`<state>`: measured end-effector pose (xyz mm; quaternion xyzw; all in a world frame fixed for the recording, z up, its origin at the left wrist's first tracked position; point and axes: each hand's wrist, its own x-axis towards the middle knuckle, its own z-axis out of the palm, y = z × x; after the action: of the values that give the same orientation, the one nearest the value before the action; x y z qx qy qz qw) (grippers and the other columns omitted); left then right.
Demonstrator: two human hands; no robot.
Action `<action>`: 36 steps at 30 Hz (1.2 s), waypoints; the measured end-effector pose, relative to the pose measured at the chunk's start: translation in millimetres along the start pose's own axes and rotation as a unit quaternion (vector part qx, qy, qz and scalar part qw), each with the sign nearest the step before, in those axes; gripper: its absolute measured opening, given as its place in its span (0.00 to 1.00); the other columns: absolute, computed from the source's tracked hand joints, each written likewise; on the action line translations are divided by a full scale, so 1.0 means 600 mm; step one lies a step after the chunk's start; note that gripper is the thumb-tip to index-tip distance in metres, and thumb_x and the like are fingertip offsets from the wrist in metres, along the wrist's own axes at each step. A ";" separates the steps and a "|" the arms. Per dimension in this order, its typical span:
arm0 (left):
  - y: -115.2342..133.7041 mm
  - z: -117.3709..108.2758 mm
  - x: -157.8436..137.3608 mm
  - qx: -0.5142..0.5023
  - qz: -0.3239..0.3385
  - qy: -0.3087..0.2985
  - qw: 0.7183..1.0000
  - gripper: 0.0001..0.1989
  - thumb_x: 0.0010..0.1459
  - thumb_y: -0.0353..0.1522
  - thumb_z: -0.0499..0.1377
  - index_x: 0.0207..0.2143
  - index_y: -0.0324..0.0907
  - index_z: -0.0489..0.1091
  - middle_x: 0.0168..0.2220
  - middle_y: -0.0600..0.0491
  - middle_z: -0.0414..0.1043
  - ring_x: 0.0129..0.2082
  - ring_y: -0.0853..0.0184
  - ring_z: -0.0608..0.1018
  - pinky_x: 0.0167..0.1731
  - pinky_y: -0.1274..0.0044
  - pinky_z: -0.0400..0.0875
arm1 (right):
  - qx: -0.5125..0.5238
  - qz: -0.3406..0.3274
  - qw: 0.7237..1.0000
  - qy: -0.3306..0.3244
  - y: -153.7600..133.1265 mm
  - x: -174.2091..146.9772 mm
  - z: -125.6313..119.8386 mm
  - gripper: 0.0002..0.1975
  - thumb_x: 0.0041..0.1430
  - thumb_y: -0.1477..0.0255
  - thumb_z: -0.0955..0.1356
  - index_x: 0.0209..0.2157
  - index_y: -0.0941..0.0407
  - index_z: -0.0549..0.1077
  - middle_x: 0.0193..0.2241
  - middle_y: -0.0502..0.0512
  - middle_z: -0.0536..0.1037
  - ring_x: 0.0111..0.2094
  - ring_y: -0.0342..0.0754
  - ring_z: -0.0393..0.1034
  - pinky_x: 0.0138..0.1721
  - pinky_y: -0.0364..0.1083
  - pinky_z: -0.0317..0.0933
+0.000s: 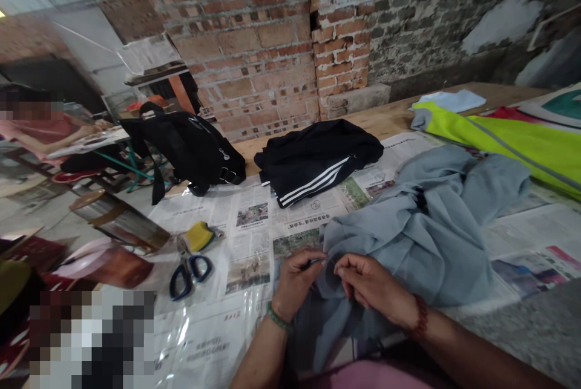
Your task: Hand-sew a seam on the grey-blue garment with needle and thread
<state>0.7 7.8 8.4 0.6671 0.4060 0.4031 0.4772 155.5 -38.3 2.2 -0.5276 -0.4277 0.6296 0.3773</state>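
A crumpled grey garment [408, 225] spreads over the table in front of me, one part of it hanging down between my wrists. My left hand [297, 277], with a green bracelet at the wrist, pinches the near edge of this cloth; a small dark bit shows by its fingertips. Close beside it, my right hand [370, 283] has thumb and forefinger pressed together at the cloth's edge. Whatever sits in that pinch is too small to make out. A red beaded bracelet circles the right wrist.
Left of my hands lie blue-handled scissors [188, 271] and a yellow object [200, 236]. Beyond them stand a metal flask [120, 219] and a black bag [190, 150]. Folded black clothing with white stripes [318, 159] and a neon-yellow garment [512, 141] lie further back. A person sits far left.
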 end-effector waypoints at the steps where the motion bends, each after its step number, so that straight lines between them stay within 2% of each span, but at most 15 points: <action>1: 0.000 0.001 0.000 0.002 0.018 -0.002 1.000 0.04 0.47 0.28 0.61 0.26 0.42 0.76 0.26 0.53 0.72 0.29 0.67 0.73 0.32 0.77 0.66 | -0.001 -0.002 1.000 0.004 0.000 0.002 0.002 0.09 0.51 0.66 0.61 0.26 0.57 0.64 0.13 0.42 0.64 0.08 0.33 0.48 0.10 0.36 0.39; 5: -0.004 0.004 -0.002 0.024 0.061 -0.035 0.997 0.04 0.49 0.28 0.60 0.27 0.42 0.76 0.26 0.51 0.72 0.29 0.67 0.73 0.32 0.76 0.67 | -0.002 -0.021 1.000 0.013 0.001 0.010 0.010 0.09 0.52 0.66 0.60 0.24 0.57 0.61 0.14 0.42 0.65 0.08 0.33 0.49 0.11 0.36 0.40; 7: -0.007 0.005 -0.002 0.031 0.067 -0.038 0.997 0.05 0.49 0.28 0.60 0.28 0.42 0.76 0.27 0.51 0.73 0.29 0.67 0.74 0.32 0.76 0.67 | -0.012 -0.026 1.000 0.004 -0.001 0.009 0.010 0.08 0.54 0.67 0.59 0.26 0.56 0.61 0.17 0.43 0.68 0.09 0.34 0.54 0.11 0.36 0.42; 9: -0.010 0.005 -0.002 0.026 0.068 -0.023 0.997 0.05 0.49 0.28 0.60 0.28 0.42 0.76 0.28 0.51 0.73 0.30 0.66 0.74 0.34 0.75 0.68 | -0.060 -0.033 0.997 -0.020 -0.011 0.001 0.001 0.07 0.55 0.68 0.58 0.31 0.56 0.62 0.20 0.45 0.71 0.10 0.36 0.60 0.13 0.37 0.48; 11: -0.014 0.005 -0.002 0.015 0.060 -0.008 0.998 0.05 0.50 0.27 0.59 0.28 0.42 0.75 0.30 0.51 0.74 0.32 0.66 0.74 0.35 0.75 0.68 | -0.155 -0.061 0.986 -0.030 -0.028 -0.009 -0.017 0.10 0.56 0.68 0.57 0.36 0.55 0.65 0.22 0.46 0.73 0.13 0.39 0.65 0.16 0.39 0.54; 13: -0.017 0.005 -0.001 0.006 0.045 0.003 0.999 0.06 0.50 0.27 0.59 0.28 0.42 0.75 0.31 0.51 0.74 0.33 0.66 0.75 0.36 0.75 0.68 | -0.262 -0.126 0.957 0.024 -0.052 -0.014 -0.042 0.12 0.57 0.67 0.58 0.37 0.55 0.69 0.23 0.48 0.75 0.18 0.41 0.68 0.22 0.41 0.58; 16: -0.019 0.005 0.000 -0.001 0.042 0.009 0.999 0.05 0.49 0.27 0.59 0.28 0.42 0.75 0.31 0.51 0.74 0.34 0.65 0.75 0.36 0.75 0.68 | -0.355 -0.254 0.886 0.154 -0.082 0.001 -0.075 0.11 0.55 0.69 0.61 0.35 0.55 0.72 0.31 0.53 0.76 0.32 0.46 0.70 0.35 0.43 0.61; 18: -0.020 0.004 0.001 0.008 0.065 0.009 0.998 0.05 0.49 0.27 0.59 0.28 0.43 0.75 0.30 0.51 0.74 0.34 0.65 0.74 0.37 0.74 0.67 | -0.377 -0.291 0.866 0.151 -0.090 0.024 -0.085 0.11 0.55 0.70 0.61 0.33 0.56 0.74 0.33 0.54 0.76 0.36 0.47 0.69 0.39 0.45 0.59; 19: -0.020 0.004 0.001 0.016 0.079 0.010 0.997 0.05 0.49 0.27 0.59 0.28 0.43 0.75 0.30 0.51 0.73 0.34 0.65 0.74 0.37 0.74 0.67 | -0.381 -0.288 0.871 0.112 -0.090 0.036 -0.086 0.11 0.55 0.70 0.61 0.31 0.56 0.75 0.32 0.54 0.76 0.35 0.47 0.69 0.39 0.45 0.60; 22: -0.022 0.002 0.001 0.042 0.104 0.016 0.994 0.05 0.50 0.28 0.59 0.27 0.43 0.75 0.30 0.51 0.72 0.34 0.65 0.73 0.36 0.74 0.67 | -0.339 -0.233 0.911 -0.039 -0.076 0.066 -0.079 0.13 0.55 0.69 0.62 0.26 0.57 0.76 0.26 0.52 0.76 0.30 0.45 0.68 0.33 0.43 0.60; 24: -0.025 0.002 0.001 0.045 0.102 0.022 0.994 0.05 0.50 0.28 0.59 0.28 0.43 0.75 0.29 0.51 0.71 0.34 0.65 0.73 0.35 0.74 0.67 | -0.284 -0.198 0.934 -0.093 -0.063 0.076 -0.071 0.11 0.52 0.67 0.64 0.27 0.57 0.76 0.26 0.51 0.76 0.30 0.45 0.69 0.31 0.42 0.60; 26: -0.027 0.002 0.001 0.042 0.094 0.024 0.994 0.04 0.49 0.29 0.60 0.27 0.43 0.75 0.29 0.51 0.71 0.33 0.66 0.73 0.35 0.74 0.67 | -0.234 -0.173 0.951 -0.105 -0.052 0.078 -0.064 0.10 0.49 0.66 0.67 0.27 0.57 0.77 0.26 0.51 0.76 0.30 0.45 0.68 0.32 0.42 0.60; 30: -0.025 0.006 0.001 0.016 0.060 0.022 0.998 0.03 0.48 0.29 0.61 0.26 0.43 0.75 0.30 0.52 0.72 0.33 0.66 0.73 0.37 0.74 0.66 | -0.129 -0.122 0.981 -0.083 -0.045 0.076 -0.057 0.09 0.45 0.66 0.69 0.27 0.58 0.76 0.24 0.50 0.75 0.28 0.43 0.67 0.31 0.42 0.59; 33: -0.021 0.009 0.002 -0.026 -0.017 0.037 0.999 0.07 0.45 0.30 0.63 0.30 0.43 0.75 0.30 0.53 0.73 0.32 0.66 0.73 0.35 0.76 0.66 | -0.067 -0.103 0.991 -0.047 -0.048 0.076 -0.056 0.10 0.45 0.66 0.69 0.25 0.59 0.73 0.21 0.48 0.72 0.24 0.40 0.63 0.28 0.41 0.56; 36: -0.018 0.010 0.001 -0.095 -0.124 0.021 0.987 0.10 0.42 0.32 0.65 0.30 0.41 0.74 0.27 0.55 0.73 0.27 0.70 0.71 0.28 0.79 0.65 | -0.012 -0.105 0.994 -0.004 -0.053 0.078 -0.055 0.11 0.46 0.65 0.68 0.23 0.59 0.70 0.20 0.46 0.70 0.23 0.39 0.61 0.27 0.40 0.55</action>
<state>4.7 9.1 -3.3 0.5546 0.4553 0.3910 0.5764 181.6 20.9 13.3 -0.4817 -0.4901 0.5835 0.4327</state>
